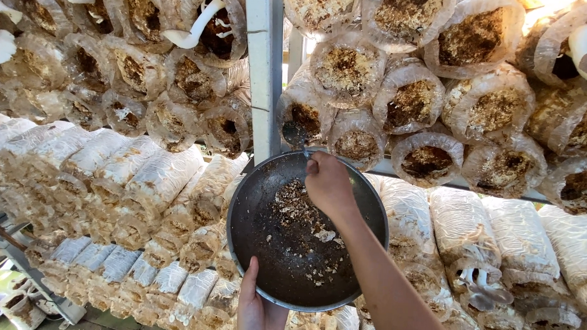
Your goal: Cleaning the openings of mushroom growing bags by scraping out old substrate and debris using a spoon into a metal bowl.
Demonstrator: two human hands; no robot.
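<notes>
Left hand clamps the near rim of the pan, held close under the stacked bags; right hand, fingers pinched together, reaches over its far rim toward a bag mouth.

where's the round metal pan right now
In the head view the round metal pan sits low in the centre, held at its near rim by the left hand, just below the white shelf post, with the right hand over its far edge.
</notes>
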